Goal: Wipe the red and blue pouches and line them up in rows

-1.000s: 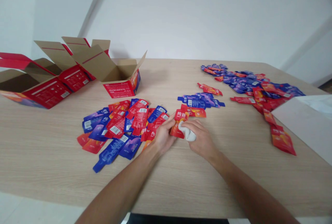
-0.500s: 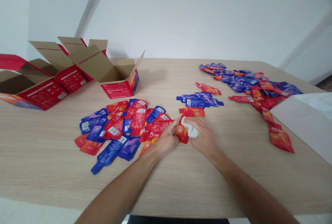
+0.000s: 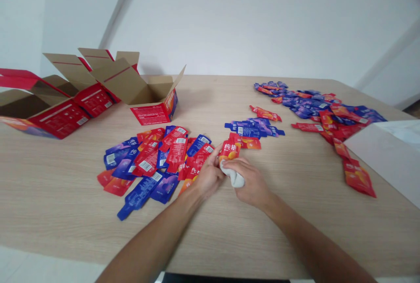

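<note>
Between my hands is a red and orange pouch (image 3: 229, 148) with white lettering, its printed side up. My left hand (image 3: 210, 176) grips the pouch by its left edge. A bunched white cloth (image 3: 235, 178) is in my right hand (image 3: 251, 182), pressed against the pouch's lower part and covering it. Close beyond lies another red pouch (image 3: 251, 143) on the table. To the left of my left hand spreads a pile of red and blue pouches (image 3: 147, 158), several with barcodes showing.
Open red cardboard boxes (image 3: 151, 114) stand at the back left, flaps up. A few blue pouches (image 3: 249, 130) lie past my hands. A larger heap of mixed pouches (image 3: 308, 103) runs along the right, beside a white box-like object (image 3: 383, 151).
My right hand has drawn the white cloth down toward me over the pouch, baring its upper part and lettering. The left hand still holds the pouch.
</note>
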Demonstrator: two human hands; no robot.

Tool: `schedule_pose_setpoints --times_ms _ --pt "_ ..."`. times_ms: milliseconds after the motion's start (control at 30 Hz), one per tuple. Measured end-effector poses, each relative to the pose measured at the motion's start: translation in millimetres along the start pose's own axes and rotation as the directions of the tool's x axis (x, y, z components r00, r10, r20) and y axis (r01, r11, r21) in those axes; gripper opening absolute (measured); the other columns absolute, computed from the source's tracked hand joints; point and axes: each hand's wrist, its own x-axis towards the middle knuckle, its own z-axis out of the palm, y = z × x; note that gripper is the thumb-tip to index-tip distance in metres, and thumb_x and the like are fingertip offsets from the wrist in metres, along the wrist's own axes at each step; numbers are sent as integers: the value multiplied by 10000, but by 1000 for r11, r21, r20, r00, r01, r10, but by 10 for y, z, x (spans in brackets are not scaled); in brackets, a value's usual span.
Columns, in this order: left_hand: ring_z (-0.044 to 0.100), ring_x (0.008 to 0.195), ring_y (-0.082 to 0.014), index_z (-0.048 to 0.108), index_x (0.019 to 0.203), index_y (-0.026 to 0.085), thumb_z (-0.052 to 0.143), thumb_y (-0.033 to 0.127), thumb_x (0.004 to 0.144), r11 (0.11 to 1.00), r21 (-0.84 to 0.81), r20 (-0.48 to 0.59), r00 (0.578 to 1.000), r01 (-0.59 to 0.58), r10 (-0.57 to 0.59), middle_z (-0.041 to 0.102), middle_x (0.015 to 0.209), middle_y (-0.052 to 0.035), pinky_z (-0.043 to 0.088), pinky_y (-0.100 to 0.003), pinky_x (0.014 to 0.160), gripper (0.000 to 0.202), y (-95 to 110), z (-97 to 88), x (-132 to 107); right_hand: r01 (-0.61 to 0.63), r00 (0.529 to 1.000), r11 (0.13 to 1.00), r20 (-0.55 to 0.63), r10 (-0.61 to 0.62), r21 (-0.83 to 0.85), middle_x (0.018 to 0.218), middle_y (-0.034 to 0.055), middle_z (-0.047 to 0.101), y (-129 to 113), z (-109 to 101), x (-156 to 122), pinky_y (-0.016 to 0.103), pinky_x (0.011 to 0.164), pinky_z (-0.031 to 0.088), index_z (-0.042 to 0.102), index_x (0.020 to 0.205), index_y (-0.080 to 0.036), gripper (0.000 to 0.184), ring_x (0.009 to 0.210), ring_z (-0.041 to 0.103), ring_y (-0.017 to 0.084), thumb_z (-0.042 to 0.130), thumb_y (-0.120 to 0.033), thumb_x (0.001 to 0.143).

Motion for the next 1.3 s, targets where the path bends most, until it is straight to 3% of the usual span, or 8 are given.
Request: schedule_pose_setpoints --times_ms 133,233,400,667,833,967,1067,1300 --pt "684 855 -148 545 1396 254 636 -42 603 996 -93 -70 998 -7 0 739 1075 -41 506 -236 766 852 38 55 37 -118 986 993 -121 113 -29 1094 51 716 -8 -80 9 386 880 548 648 1139 -260 584 1024 644 239 551 37 645" --pt "689 971 -175 609 1298 212 695 113 772 993 -114 -166 986 -41 22 730 1121 -71 520 -289 880 542 57 73 60 -240 927 969 -309 211 -59 1124 66 709 10 -153 27 404 922 534 654 1136 -252 408 1043 653 244 596 -68 777" --pt "694 906 -178 634 1209 198 779 138 727 997 -42 -147 987 -70 63 726 1107 -72 531 -309 850 507 68 23 64 -373 843 928 -417 340 2 1081 70 718 4 -148 37 369 840 561 669 1094 -238 221 949 690 231 638 -271 878" --pt "632 782 -106 634 1033 210 834 138 647 975 120 -231 949 -189 213 671 979 -3 494 -238 728 441 -31 -19 68 -216 917 973 -327 230 79 1140 63 703 -97 -49 18 367 945 544 647 1134 -261 253 1053 671 217 643 -240 882" --pt "641 792 -141 686 991 171 769 210 733 994 65 -229 968 -92 105 707 941 -37 502 -255 728 274 -19 84 33 -149 952 989 -268 149 20 1185 61 698 -37 -6 5 403 969 529 638 1177 -273 342 1101 645 229 616 -152 858" --pt "673 865 -190 700 1009 150 662 334 851 995 -92 -209 978 -47 27 730 976 -66 527 -300 790 245 15 96 34 -18 998 1000 -64 17 -12 1204 55 692 -47 25 -13 438 967 518 607 1226 -278 577 1120 615 248 563 4 724" --pt "686 914 -202 674 1175 180 655 295 864 992 -111 -198 980 -60 37 734 1070 -65 536 -317 826 333 30 49 55 18 998 1000 55 -18 8 1181 42 700 -63 14 -17 431 942 527 605 1202 -281 659 1088 617 251 542 48 635" --pt "692 974 -209 597 1354 187 614 164 867 992 -123 -142 990 4 -22 723 1173 -102 542 -315 849 488 7 49 44 -130 975 982 -196 102 -136 1178 62 692 35 -122 8 445 968 505 606 1203 -265 655 1115 596 266 517 59 641"
